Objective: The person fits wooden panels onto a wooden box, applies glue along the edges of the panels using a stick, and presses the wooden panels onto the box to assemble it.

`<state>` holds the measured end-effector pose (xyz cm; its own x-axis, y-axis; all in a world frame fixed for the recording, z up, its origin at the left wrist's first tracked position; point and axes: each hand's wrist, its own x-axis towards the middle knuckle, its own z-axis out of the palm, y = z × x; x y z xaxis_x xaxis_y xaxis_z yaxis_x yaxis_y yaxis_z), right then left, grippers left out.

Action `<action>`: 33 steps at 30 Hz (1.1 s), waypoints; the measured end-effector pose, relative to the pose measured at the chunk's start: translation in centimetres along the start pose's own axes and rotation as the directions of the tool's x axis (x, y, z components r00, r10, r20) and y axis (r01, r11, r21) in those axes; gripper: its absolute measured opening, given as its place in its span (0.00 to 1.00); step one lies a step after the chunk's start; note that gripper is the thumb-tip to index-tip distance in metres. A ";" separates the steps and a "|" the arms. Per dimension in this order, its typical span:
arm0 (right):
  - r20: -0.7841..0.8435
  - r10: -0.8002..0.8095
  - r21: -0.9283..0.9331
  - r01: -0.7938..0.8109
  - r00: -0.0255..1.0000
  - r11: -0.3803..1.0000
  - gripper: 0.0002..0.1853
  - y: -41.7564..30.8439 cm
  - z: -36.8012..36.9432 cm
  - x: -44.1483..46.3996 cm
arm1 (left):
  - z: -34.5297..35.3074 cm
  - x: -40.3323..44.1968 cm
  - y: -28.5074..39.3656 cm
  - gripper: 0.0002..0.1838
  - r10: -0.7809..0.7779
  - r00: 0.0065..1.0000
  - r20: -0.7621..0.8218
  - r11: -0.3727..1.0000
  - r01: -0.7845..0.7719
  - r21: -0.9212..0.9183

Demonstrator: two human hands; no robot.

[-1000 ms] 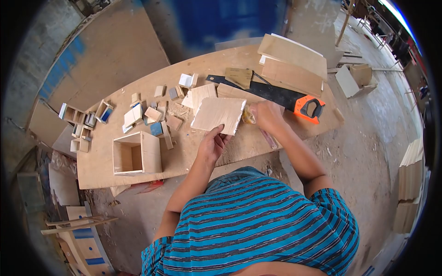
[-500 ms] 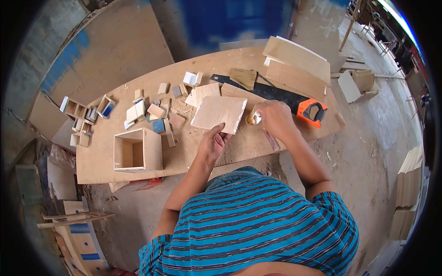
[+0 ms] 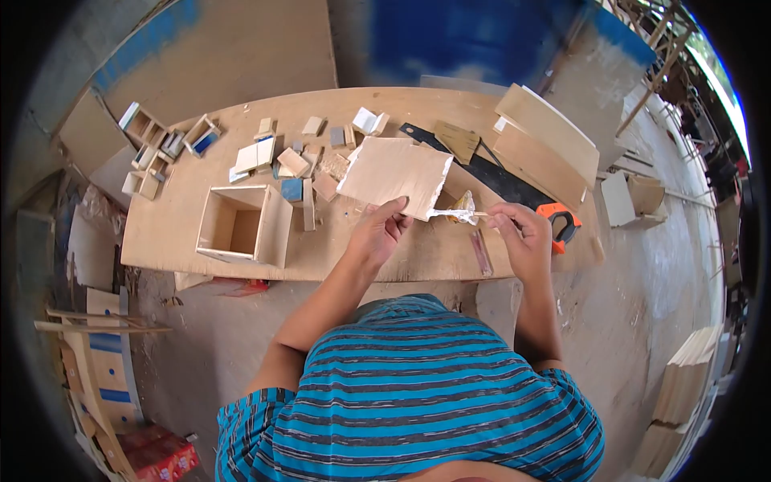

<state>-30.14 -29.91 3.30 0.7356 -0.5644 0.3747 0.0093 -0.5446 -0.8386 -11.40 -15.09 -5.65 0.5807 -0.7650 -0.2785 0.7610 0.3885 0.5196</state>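
My left hand (image 3: 381, 231) grips a square thin wooden panel (image 3: 397, 173) by its near edge, thumb on top. White glue lines the panel's side edges. Between the fingers of my right hand (image 3: 522, 237) is a thin stick (image 3: 482, 214), its far end coated in white glue and touching or very near the panel's right corner. Behind the stick, partly hidden, stands a small glue container (image 3: 464, 202) with white smears. An open wooden box (image 3: 241, 225) sits on the table to the left of my left hand.
On the wooden table (image 3: 169, 241) lie several small wood blocks (image 3: 295, 163), small box pieces (image 3: 144, 157) at far left, a handsaw (image 3: 514, 185) with an orange handle, and stacked boards (image 3: 546, 140) at right. A narrow reddish strip (image 3: 482, 253) lies near the front edge.
My right hand has drawn back from the glue container, bringing the glue-covered stick to the panel's right corner. The panel stays in my left hand. The whole view has shifted slightly.
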 end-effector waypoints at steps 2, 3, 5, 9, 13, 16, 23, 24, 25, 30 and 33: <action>-0.035 -0.015 0.041 0.016 0.999 0.999 0.07 0.5 0.7 -0.4 | 0.5 -0.4 0.2 0.05 0.008 1.000 -0.012 1.000 -0.009 -0.014; -0.019 0.001 0.040 -0.001 1.000 0.999 0.07 0.3 0.8 -0.5 | 0.6 -0.4 0.2 0.05 0.010 1.000 -0.009 1.000 -0.011 -0.016; 0.008 0.035 0.036 -0.035 0.999 0.999 0.08 -0.4 0.9 -0.6 | 0.8 -0.5 0.2 0.04 0.013 1.000 -0.015 1.000 -0.013 -0.021; -0.020 -0.075 -0.053 0.074 0.997 0.996 0.08 -0.2 0.9 -0.7 | 1.0 -0.8 0.4 0.04 0.022 0.999 -0.033 0.999 -0.023 -0.033; 0.004 -0.242 -0.184 0.239 0.970 0.953 0.09 0.2 0.7 -0.7 | 1.2 -1.2 0.6 0.06 0.018 0.999 -0.046 0.999 -0.020 -0.043; 0.050 -0.315 -0.248 0.318 0.948 0.915 0.10 0.0 0.4 -0.8 | 1.3 -1.3 1.0 0.06 0.010 0.998 -0.061 0.999 -0.013 -0.041; 0.039 -0.438 -0.261 0.432 0.898 0.863 0.14 0.2 0.4 -0.9 | 1.9 -1.9 1.6 0.05 0.001 0.996 -0.092 0.998 -0.006 -0.061; 0.031 -0.444 -0.269 0.435 0.896 0.859 0.14 0.2 0.4 -0.9 | 2.1 -2.0 1.7 0.05 0.001 0.995 -0.098 0.998 -0.007 -0.060; 0.023 -0.449 -0.277 0.438 0.893 0.855 0.14 0.2 0.4 -0.9 | 2.3 -2.0 1.7 0.04 0.002 0.995 -0.103 0.998 -0.008 -0.057; -0.007 -0.484 -0.297 0.461 0.875 0.837 0.13 0.7 0.3 -0.9 | 2.1 -2.1 1.7 0.04 -0.011 0.997 -0.075 0.999 0.009 -0.038; -0.017 -0.465 -0.312 0.437 0.885 0.843 0.13 0.7 0.3 -0.9 | 1.9 -2.2 1.4 0.04 -0.001 0.997 -0.077 0.999 -0.002 -0.036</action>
<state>-30.56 -29.62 2.23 0.6351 -0.2565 0.7286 0.1181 -0.9000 -0.4197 -12.14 -13.89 -2.76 0.6005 -0.7236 -0.3403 0.7698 0.4080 0.4909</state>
